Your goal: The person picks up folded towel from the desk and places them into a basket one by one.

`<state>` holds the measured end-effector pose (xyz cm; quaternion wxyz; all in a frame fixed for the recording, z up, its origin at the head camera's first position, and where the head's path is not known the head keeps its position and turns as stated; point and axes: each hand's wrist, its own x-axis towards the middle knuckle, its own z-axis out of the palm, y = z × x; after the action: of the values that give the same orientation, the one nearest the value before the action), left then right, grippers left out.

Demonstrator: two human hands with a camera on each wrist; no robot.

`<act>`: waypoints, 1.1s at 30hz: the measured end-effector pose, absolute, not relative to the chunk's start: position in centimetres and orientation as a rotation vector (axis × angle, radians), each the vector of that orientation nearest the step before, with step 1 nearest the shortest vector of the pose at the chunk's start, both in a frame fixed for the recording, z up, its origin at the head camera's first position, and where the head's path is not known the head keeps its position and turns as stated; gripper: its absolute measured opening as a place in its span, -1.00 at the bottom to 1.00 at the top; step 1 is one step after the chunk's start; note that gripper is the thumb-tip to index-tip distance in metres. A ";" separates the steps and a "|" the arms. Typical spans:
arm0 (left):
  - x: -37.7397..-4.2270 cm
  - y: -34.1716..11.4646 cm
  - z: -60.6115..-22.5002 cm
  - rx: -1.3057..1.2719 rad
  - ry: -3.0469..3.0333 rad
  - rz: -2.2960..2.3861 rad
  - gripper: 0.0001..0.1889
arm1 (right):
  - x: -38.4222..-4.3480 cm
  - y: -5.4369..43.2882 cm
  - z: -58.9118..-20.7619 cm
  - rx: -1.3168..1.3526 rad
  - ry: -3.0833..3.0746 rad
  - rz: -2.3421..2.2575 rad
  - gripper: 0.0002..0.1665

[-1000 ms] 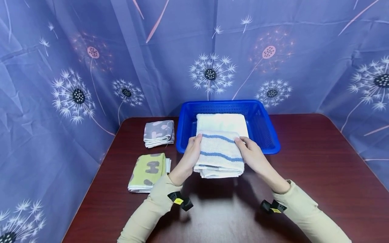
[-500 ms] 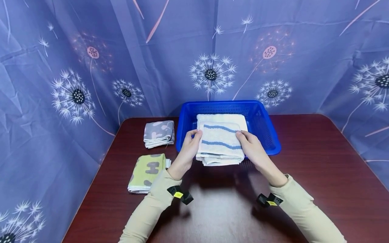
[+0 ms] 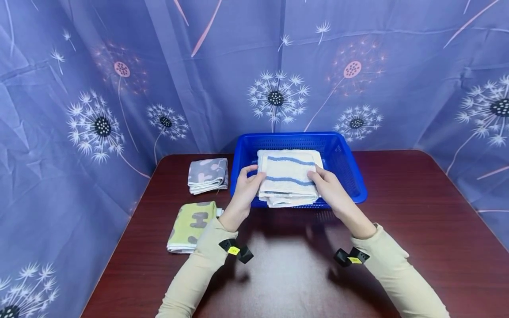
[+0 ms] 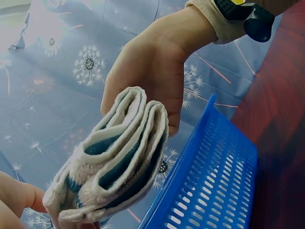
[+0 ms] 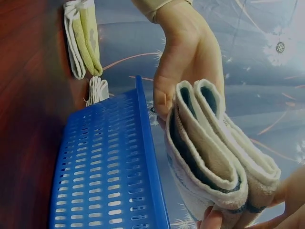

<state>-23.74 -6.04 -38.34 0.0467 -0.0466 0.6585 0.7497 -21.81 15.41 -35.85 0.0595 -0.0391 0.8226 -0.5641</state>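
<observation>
A folded white towel with blue wavy stripes (image 3: 289, 171) is held level over the front rim of a blue basket (image 3: 359, 179). My left hand (image 3: 246, 191) pinches its left edge, thumb on top and index finger bent beside it. At the opposite edge, my right hand (image 3: 333, 190) grips the towel with the thumb on top. Layered folds of the striped towel (image 4: 114, 157) show end-on in the left wrist view. Beneath it in the basket lies a white towel (image 3: 318, 157), mostly covered from above.
Left of the basket, a folded grey and pink towel (image 3: 207, 173) lies on the dark red table (image 3: 417, 212). Nearer the front is a folded green and grey towel (image 3: 192, 225). A blue dandelion-print curtain (image 3: 222, 88) hangs behind the table.
Both hands have carried the striped towel forward, away from the body, so it now overlaps the basket and covers more of the white towel.
</observation>
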 end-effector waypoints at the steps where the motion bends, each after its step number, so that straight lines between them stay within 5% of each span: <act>1: -23.9 -6.0 -38.4 -0.145 2.015 2.295 -0.52 | -21.9 15.4 -35.8 -0.116 2.474 -1.717 -0.40; 33: -27.3 -4.4 -38.0 -0.026 1.891 2.225 -0.50 | -25.4 15.3 -36.8 -0.083 2.298 -1.862 -0.34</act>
<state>-27.33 -4.41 -38.01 0.1105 -0.0090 0.6435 0.7574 -25.39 15.35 -36.76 0.0911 -0.0280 0.7735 -0.6266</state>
